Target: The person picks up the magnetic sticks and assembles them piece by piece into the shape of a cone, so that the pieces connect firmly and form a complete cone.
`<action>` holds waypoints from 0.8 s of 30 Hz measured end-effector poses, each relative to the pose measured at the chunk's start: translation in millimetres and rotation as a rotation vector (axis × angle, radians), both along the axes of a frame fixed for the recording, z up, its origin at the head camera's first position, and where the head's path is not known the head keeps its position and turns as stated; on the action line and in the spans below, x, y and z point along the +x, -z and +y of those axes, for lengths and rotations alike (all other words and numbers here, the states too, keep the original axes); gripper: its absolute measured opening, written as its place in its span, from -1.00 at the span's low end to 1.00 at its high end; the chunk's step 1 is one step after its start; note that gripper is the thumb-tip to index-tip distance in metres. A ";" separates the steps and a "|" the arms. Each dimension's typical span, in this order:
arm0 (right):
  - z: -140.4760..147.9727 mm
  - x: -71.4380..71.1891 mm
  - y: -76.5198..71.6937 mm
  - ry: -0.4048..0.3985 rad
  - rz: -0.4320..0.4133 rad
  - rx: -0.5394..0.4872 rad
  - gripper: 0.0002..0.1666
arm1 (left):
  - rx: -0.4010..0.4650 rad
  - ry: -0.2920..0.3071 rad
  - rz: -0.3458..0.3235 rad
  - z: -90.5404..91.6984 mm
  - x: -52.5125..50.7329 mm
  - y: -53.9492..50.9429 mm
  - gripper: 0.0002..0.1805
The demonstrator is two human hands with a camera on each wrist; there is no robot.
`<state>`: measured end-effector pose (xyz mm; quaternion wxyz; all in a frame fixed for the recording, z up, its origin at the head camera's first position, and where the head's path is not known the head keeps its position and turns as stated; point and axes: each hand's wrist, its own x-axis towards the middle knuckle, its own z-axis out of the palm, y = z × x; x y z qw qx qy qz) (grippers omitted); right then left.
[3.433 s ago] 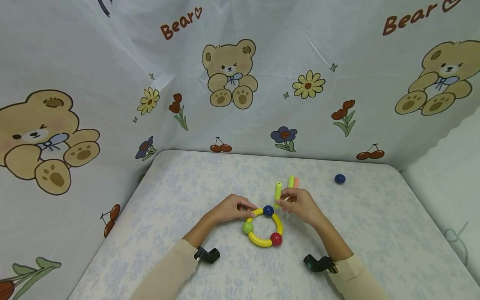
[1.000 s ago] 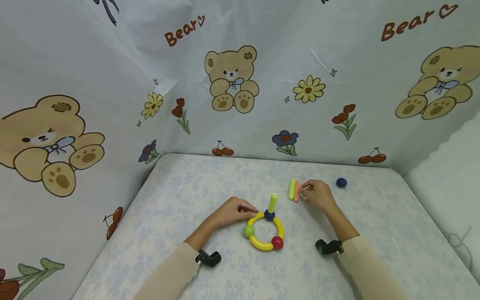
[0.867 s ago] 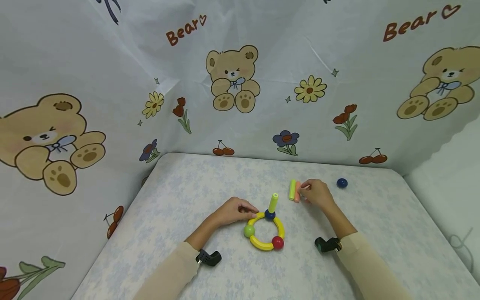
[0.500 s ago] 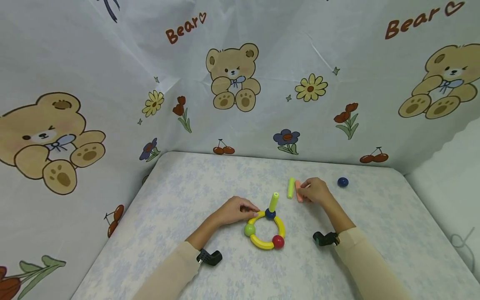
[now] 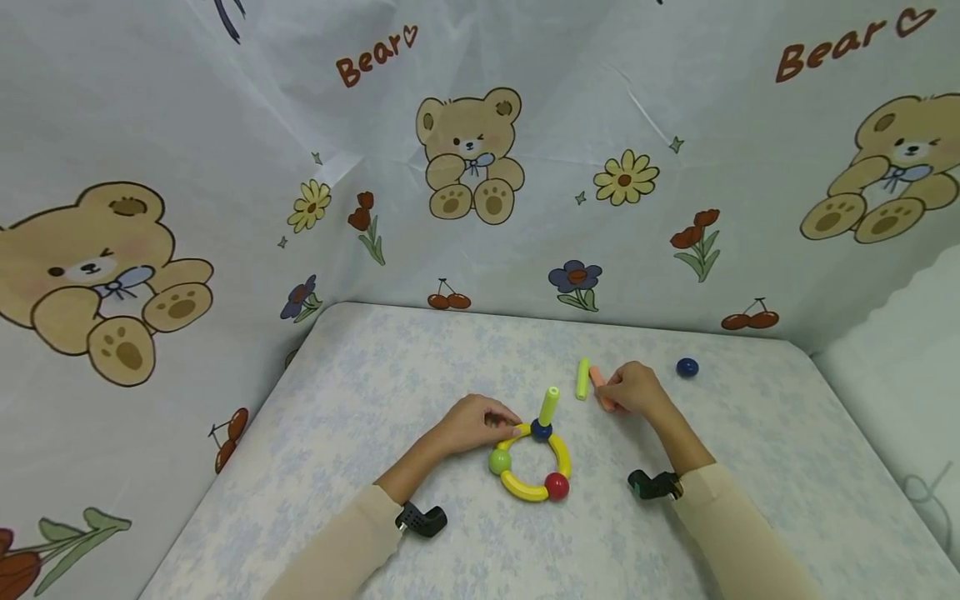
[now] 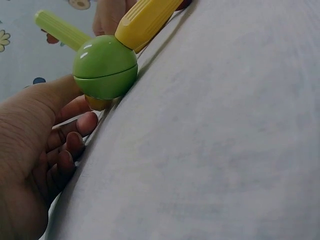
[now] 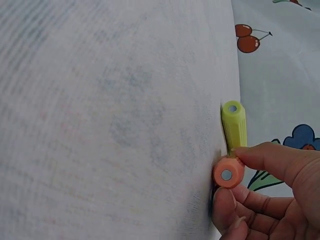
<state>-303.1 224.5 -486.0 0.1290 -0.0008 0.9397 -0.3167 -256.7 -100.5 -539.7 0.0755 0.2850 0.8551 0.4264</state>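
The right hand has its grip pinched on an orange stick, thumb above and fingers below, close to the surface of the bench. The hold is near one end, so the far end could swing or the stick could twist if the fingertips slacken. Just beside it lies a loose green stick; whether the two touch is unclear. The silver disc in each stick's end looks like a magnet, so lifting one might drag the other along.

Toward the person, the left hand has thumb and finger pinched on a yellow curved bar, part of a ring lying flat with a green ball, a red ball and a blue ball. An upright green stick stands on that blue ball; a tug from the left hand, or a brush from the right in passing, could topple it or pull the ring apart.

Behind the right hand sits a spare blue ball, likely to roll if knocked.
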 end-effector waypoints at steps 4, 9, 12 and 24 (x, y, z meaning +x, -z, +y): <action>1.6 7.3 -0.5 0.015 0.007 -0.015 -0.71 | 0.012 -0.002 0.000 -0.4 -1.7 2.4 -0.83; 4.2 23.0 0.4 0.002 0.076 -0.081 -0.72 | 0.033 -0.004 -0.012 -0.7 -2.8 4.1 -0.84; 4.3 33.0 0.4 -0.011 0.114 -0.118 -0.72 | 0.045 -0.011 -0.022 -0.8 -2.2 4.1 -0.85; -6.1 63.0 2.9 -0.056 0.226 -0.286 -0.72 | 0.073 -0.052 -0.074 -1.2 -1.1 1.5 -0.88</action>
